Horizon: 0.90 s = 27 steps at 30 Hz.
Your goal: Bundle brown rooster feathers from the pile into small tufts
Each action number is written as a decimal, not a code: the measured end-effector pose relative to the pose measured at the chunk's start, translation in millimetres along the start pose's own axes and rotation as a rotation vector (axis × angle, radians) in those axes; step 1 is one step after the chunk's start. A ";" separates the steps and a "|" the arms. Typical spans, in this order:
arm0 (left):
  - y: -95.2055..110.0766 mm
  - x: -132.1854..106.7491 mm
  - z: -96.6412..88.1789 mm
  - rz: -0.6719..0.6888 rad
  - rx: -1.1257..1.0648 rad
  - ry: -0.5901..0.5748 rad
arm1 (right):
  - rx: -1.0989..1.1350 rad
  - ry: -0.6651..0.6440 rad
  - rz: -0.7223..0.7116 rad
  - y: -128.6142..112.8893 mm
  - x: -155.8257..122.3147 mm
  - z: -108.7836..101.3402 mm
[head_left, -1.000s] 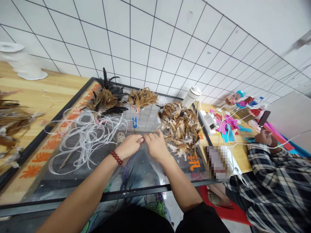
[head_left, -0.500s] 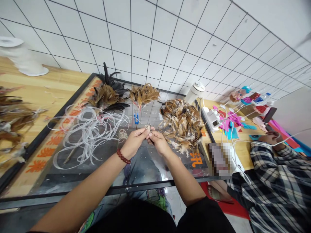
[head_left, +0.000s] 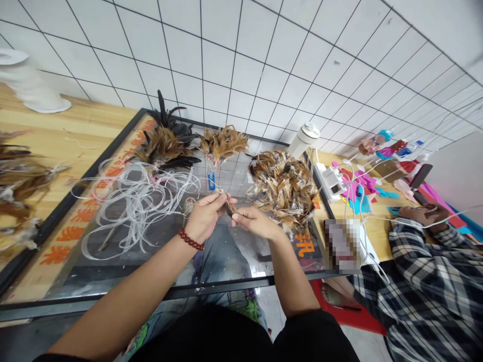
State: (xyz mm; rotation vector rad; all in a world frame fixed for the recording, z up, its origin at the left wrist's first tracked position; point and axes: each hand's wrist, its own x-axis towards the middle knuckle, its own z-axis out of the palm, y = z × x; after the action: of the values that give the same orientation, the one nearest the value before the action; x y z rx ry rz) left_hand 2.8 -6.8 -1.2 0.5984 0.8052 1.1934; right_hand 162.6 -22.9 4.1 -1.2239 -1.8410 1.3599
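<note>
Over the front of the glass-topped table, my left hand (head_left: 207, 215) pinches the pale base of a small brown feather bunch (head_left: 229, 207). Fingers of my right hand (head_left: 253, 221) close on the other, darker end of the same feathers. Just beyond my left fingertips lie small blue thread snips (head_left: 211, 180). To the left spreads a tangle of white translucent ribbon (head_left: 139, 206). Right of my hands is a large heap of loose brown feathers (head_left: 285, 191). A tied brown feather bundle (head_left: 223, 143) and a black-and-brown one (head_left: 164, 143) lie at the back.
A white tumbler (head_left: 304, 138) stands behind the heap. White power strips (head_left: 332, 181) with trailing cables and a blurred-out phone-like object (head_left: 341, 246) are at the right. A spool (head_left: 33, 85) and more feathers (head_left: 22, 181) lie left. A person in a plaid shirt (head_left: 433, 271) sits at the right.
My hands were close together over a small pale tuft. Now the right hand has shifted right and turned sideways, with brown feathers showing between both hands. The view has shifted slightly.
</note>
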 end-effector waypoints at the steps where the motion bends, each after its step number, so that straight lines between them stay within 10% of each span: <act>1: 0.7 0.5 0.1 -0.003 -0.007 0.024 | -0.031 0.096 -0.021 0.0 -1.5 -3.6; 5: 1.0 0.5 0.0 -0.050 0.030 -0.024 | -0.086 0.562 -0.166 -1.6 0.1 -4.6; 19: -3.2 -3.3 1.8 -0.128 0.079 -0.110 | -0.176 0.758 -0.227 -1.2 4.2 0.5; 27: -0.7 -6.4 0.8 -0.263 0.122 -0.255 | 0.300 0.199 -0.146 0.7 3.0 -6.1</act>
State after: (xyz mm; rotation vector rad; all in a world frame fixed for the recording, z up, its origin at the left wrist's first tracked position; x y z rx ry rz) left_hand 2.9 -13.1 0.2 0.7054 0.7170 0.8133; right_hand 166.5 -17.4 5.3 -1.0097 -1.4959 1.3241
